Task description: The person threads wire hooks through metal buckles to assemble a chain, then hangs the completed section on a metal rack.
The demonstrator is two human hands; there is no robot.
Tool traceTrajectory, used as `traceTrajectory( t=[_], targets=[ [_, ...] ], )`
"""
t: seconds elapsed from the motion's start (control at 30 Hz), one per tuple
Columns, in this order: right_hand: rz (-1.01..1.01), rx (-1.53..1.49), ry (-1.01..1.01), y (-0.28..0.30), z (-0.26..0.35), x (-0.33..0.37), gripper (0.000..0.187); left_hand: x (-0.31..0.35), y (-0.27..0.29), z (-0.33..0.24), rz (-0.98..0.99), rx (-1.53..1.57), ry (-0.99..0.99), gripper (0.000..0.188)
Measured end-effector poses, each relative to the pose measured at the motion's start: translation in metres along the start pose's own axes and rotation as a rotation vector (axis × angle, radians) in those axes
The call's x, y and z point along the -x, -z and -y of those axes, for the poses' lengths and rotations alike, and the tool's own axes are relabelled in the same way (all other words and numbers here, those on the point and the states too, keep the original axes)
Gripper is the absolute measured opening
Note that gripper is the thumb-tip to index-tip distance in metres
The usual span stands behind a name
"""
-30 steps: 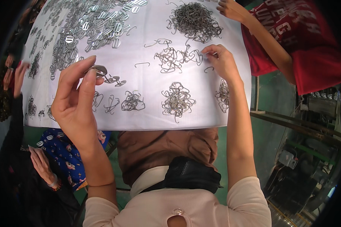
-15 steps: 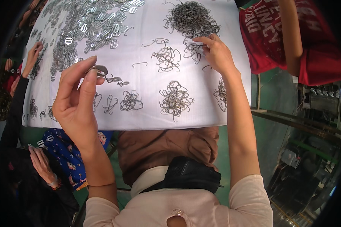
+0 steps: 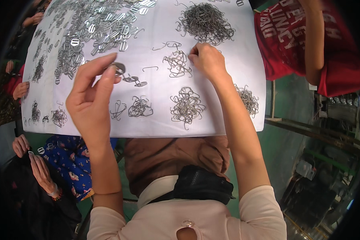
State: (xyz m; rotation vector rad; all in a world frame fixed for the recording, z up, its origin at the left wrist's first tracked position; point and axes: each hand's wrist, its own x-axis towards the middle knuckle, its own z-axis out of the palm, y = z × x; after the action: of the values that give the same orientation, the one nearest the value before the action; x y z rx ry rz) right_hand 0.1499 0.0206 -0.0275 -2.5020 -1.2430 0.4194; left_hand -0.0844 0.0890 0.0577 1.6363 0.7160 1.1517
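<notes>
My left hand (image 3: 93,96) is raised over the white table, thumb and fingers pinching an oval metal buckle (image 3: 119,68). Below its fingertips a few small buckles lie on the cloth. My right hand (image 3: 209,62) is over the table just below the large heap of bent wire hooks (image 3: 206,22). Its fingers are curled together at the right edge of a looser cluster of hooks (image 3: 176,64); whatever they hold is hidden. A single wire hook (image 3: 150,68) lies between my two hands.
A broad spread of flat metal buckles (image 3: 104,24) covers the table's far left. Smaller hook piles (image 3: 187,105) line the near side. A person in a red shirt (image 3: 296,44) stands at the right. At the left, a co-worker's hands (image 3: 42,172) hold a buckle.
My right hand has moved left and slightly nearer, from the hooks below the heap, and its fingers have curled in. My left hand has shifted slightly right with the buckle.
</notes>
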Motion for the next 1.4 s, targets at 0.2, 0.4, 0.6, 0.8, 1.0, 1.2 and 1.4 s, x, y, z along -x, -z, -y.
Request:
traceTrajectory(
  t=[0.2, 0.4, 0.6, 0.8, 1.0, 1.2, 1.4],
  targets=[
    [-0.119, 0.014, 0.116, 0.005, 0.008, 0.01, 0.015, -0.002, -0.002, 0.006, 0.079, 0.079, 0.094, 0.019],
    [-0.05, -1.086, 0.144, 0.052, 0.09, 0.067, 0.016, -0.005, -0.01, 0.011, 0.067, 0.256, 0.149, 0.019],
    [-0.111, -1.386, 0.114, 0.056, 0.113, 0.078, 0.019, -0.002, -0.016, 0.013, 0.038, 0.261, 0.091, 0.014],
    [-0.248, -1.435, 0.181, 0.054, 0.116, 0.081, 0.015, 0.002, -0.025, 0.013, 0.086, 0.166, -0.026, 0.017],
    [-0.365, -1.372, 0.232, 0.073, 0.113, 0.085, 0.016, -0.067, 0.026, 0.103, -0.122, -0.372, -0.005, 0.017],
    [-0.429, -1.352, 0.282, 0.08, 0.106, 0.082, 0.016, -0.113, 0.02, 0.154, -0.016, -0.929, -0.057, 0.019],
    [-0.406, -1.402, 0.292, 0.076, 0.102, 0.075, 0.016, -0.12, 0.02, 0.164, 0.185, -0.911, -0.008, 0.02]
  ],
)
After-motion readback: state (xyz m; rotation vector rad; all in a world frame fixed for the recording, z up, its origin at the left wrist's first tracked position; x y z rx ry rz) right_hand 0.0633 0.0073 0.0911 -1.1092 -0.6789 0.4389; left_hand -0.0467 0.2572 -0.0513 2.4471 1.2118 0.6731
